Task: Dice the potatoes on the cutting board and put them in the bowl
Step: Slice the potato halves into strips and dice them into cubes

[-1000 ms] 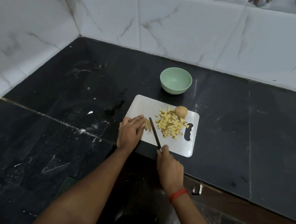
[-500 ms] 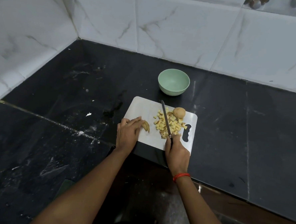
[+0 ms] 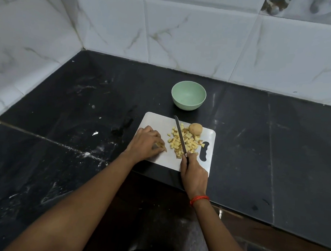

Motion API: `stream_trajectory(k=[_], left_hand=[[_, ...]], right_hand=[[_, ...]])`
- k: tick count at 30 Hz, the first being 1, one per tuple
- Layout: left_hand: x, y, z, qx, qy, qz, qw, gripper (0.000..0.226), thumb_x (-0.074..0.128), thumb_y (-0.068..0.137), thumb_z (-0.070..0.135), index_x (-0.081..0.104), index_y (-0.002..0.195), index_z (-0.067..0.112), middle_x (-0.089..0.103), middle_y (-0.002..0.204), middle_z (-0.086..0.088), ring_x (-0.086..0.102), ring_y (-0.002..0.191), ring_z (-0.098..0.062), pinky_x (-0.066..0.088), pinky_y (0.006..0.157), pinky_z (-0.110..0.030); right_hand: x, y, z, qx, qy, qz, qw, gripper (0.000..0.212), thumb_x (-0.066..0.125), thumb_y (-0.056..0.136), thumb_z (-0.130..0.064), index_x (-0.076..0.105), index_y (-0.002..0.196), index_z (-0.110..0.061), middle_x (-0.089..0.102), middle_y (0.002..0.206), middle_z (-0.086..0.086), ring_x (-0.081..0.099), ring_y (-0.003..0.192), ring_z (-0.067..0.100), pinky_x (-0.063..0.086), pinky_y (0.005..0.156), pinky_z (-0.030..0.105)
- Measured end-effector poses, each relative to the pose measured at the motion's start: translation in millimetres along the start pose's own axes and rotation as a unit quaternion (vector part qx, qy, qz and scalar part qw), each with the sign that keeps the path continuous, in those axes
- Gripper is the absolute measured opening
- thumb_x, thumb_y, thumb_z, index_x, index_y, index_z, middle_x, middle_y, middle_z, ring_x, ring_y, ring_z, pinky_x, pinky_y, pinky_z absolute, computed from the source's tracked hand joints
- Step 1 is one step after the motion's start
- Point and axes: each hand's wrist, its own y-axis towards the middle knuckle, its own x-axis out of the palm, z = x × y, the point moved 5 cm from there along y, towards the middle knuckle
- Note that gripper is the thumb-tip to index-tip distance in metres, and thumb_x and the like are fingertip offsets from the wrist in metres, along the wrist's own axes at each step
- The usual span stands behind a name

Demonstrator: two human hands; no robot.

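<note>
A white cutting board [image 3: 157,121] lies on the black counter. On it sits a heap of diced potato [image 3: 189,141] and one whole unpeeled potato [image 3: 195,128] at the heap's far right. My right hand [image 3: 194,170] grips the handle of a knife [image 3: 180,136], whose blade lies across the heap and points away from me. My left hand [image 3: 145,143] is curled on the board's left part and holds a potato piece [image 3: 160,144], mostly hidden by the fingers. A pale green bowl [image 3: 188,94] stands beyond the board with nothing in it.
The black stone counter [image 3: 74,110] meets white marble-look wall tiles [image 3: 185,35] at the back and left. Its front edge runs just below the board. Small white specks [image 3: 95,133] lie on the counter to the left.
My right hand carried the knife from the gap beside my left hand over to the diced heap. My left fingers have curled round the potato piece.
</note>
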Motion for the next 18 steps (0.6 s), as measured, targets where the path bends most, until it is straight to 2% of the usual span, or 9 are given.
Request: stream_trajectory(k=[8, 12, 15, 18], left_hand=[[16.8, -10.5, 58.0, 0.036, 0.091, 0.059, 0.993, 0.02, 0.067, 0.09, 0.046, 0.08, 0.092, 0.03, 0.071, 0.093, 0.01, 0.054, 0.092, -0.018, 0.043, 0.077, -0.036], [20.9, -41.1, 53.2, -0.015, 0.034, 0.104, 0.994, 0.018, 0.07, 0.09, 0.042, 0.079, 0.091, 0.027, 0.07, 0.092, 0.008, 0.056, 0.089, -0.017, 0.047, 0.07, -0.035], [18.7, -52.1, 24.9, -0.088, -0.035, 0.132, 0.987, 0.016, 0.073, 0.089, 0.039, 0.08, 0.094, 0.024, 0.07, 0.098, 0.007, 0.058, 0.094, -0.018, 0.049, 0.076, -0.035], [12.9, -42.6, 4.3, -0.087, -0.053, 0.118, 0.988, 0.017, 0.074, 0.089, 0.037, 0.079, 0.096, 0.023, 0.071, 0.103, 0.008, 0.057, 0.099, -0.019, 0.05, 0.084, -0.036]], right_hand=[[3.5, -0.5, 1.8, 0.012, 0.0, -0.008, 1.0, 0.017, 0.058, 0.099, -0.029, 0.053, 0.09, -0.016, 0.061, 0.061, 0.001, 0.059, 0.046, 0.026, 0.044, 0.038, 0.031], [5.1, -1.3, 3.8, 0.015, 0.007, -0.016, 1.0, 0.017, 0.053, 0.101, -0.032, 0.051, 0.091, -0.019, 0.061, 0.061, 0.0, 0.059, 0.047, 0.026, 0.047, 0.039, 0.035], [6.3, -1.1, 4.7, 0.013, 0.009, -0.018, 1.0, 0.014, 0.051, 0.101, -0.034, 0.047, 0.094, -0.022, 0.06, 0.061, -0.001, 0.059, 0.047, 0.025, 0.048, 0.04, 0.037], [5.9, -1.7, 4.5, 0.011, 0.014, -0.018, 1.0, 0.014, 0.05, 0.102, -0.033, 0.048, 0.094, -0.022, 0.059, 0.061, -0.001, 0.058, 0.047, 0.024, 0.048, 0.04, 0.037]])
